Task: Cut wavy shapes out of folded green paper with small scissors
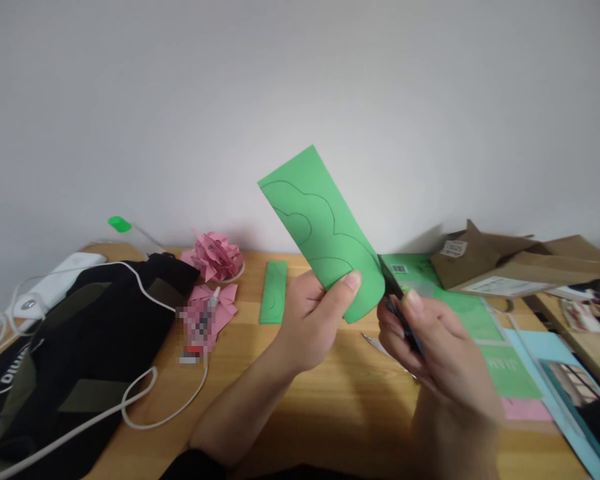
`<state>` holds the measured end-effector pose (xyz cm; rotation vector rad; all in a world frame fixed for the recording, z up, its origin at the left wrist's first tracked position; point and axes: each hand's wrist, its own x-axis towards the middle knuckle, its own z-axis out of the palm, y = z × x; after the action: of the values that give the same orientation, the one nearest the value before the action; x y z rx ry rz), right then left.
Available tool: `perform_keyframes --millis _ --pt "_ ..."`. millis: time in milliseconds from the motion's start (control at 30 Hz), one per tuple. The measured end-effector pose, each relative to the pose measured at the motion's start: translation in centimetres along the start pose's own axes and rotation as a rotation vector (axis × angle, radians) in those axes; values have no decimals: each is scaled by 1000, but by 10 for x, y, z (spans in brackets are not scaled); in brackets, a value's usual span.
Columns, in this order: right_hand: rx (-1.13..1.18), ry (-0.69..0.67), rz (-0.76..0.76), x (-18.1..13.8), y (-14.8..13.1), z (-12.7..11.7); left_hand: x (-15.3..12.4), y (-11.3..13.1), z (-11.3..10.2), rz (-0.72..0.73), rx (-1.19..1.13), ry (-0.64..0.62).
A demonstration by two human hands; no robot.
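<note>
A piece of green paper (313,207) with curved pencil-like lines is held up and tilted above the table. My left hand (313,320) pinches its lower part between thumb and fingers. The lower right corner of the paper is rounded. My right hand (433,340) grips black scissors (397,303), whose blades meet the paper's right edge. My fingers partly hide the scissors' handles. Behind my left hand, a narrow green paper strip (273,293) with drawn lines lies on the table. A slim pointed metal-looking thing (377,345) lies partly hidden behind my right hand.
On the left are a black bag or cloth (80,360), a white power strip (55,287) and looping white cables (155,417). Pink paper pieces (213,257) sit at the back. Cardboard (525,263), green packaging (513,370) and a light blue sheet (535,340) lie right. A wall stands behind.
</note>
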<state>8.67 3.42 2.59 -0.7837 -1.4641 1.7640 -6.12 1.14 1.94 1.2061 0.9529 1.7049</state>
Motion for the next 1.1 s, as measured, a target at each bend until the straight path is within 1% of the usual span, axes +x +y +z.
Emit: perform_keyframes --millis 233,500,833,1000,1100 --pt "-57 21 -71 3 0 1 1 -1 0 -6 33 24" --pt "-131 32 -85 -1 -3 -1 -2 2 -2 -45 79 46" --pt "-119 44 -72 2 0 -1 -2 2 -3 -18 82 18" --pt "-117 33 -70 0 1 0 0 3 -6 -69 75 -19" --pt "-113 20 -65 0 1 1 1 3 -7 -55 65 -37"
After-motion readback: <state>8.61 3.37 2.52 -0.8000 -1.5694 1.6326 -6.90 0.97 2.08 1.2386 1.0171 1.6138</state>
